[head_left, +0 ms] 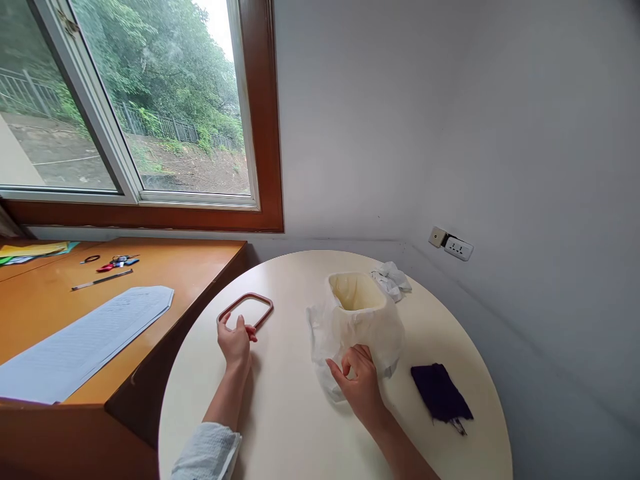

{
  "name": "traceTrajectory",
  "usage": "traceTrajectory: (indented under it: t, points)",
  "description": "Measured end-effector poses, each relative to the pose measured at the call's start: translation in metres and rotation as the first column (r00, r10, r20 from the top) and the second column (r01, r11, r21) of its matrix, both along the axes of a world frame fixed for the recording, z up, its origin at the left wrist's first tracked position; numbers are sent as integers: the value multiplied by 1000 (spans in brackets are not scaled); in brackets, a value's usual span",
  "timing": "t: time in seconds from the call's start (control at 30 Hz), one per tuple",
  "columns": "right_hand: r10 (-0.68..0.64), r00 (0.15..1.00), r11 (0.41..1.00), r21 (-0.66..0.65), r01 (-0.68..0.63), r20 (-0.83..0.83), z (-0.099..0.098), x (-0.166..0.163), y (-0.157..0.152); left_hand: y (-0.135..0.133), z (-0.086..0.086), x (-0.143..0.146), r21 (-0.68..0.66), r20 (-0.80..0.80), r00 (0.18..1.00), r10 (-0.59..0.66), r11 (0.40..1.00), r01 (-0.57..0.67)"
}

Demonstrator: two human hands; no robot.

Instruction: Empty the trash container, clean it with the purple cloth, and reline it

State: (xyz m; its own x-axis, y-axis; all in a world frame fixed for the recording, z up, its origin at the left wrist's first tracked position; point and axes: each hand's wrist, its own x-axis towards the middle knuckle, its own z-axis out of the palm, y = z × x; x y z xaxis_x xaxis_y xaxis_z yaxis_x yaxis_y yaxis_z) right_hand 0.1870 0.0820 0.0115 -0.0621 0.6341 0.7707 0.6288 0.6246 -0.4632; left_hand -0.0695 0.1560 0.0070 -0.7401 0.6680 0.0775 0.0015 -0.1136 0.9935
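My left hand [234,343] is closed on the near side of a brown rectangular ring with rounded corners [261,296], which looks like a bin rim. The ring is held at the left part of the round table. A small cream bin [356,293] stands upright right of centre, with a translucent white plastic bag [325,333] draped over its mouth and hanging loosely around its sides. In front of the bag is my right hand [361,380], its thumb stretched out and its other fingers curled, with a gap between. Nothing shows in it; whether it touches the bag I cannot tell.
Crumpled white plastic [393,280] lies behind the bin on the round table [280,427]. A dark purple folded cloth [440,393] lies at the right. On the wooden desk [200,267] are papers [100,333], a pen [103,280] and keys [117,264]. Walls border the table's far side.
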Motion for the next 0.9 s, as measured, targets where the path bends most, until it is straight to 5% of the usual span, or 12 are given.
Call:
traceTrajectory:
  t: [0.2,0.37,0.47,0.67,0.9]
  points:
    - [-134,984,988,54,141,-119,10,35,13,-3,-3,30,-63,-158,973,-167,985,159]
    - [-320,905,945,-35,324,-280,9,67,27,-4,-8,70,-177,-334,854,-400,916,359]
    - [-402,848,915,-192,355,-345,-2,79,39,-6,-12,89,-247,-419,773,-477,879,408]
    - [-534,747,757,-617,214,-396,-34,92,60,-15,-16,102,-452,-590,467,-659,749,485]
    - [-568,700,715,-681,158,-434,-50,100,68,-15,-17,100,-411,-561,516,-647,759,505]
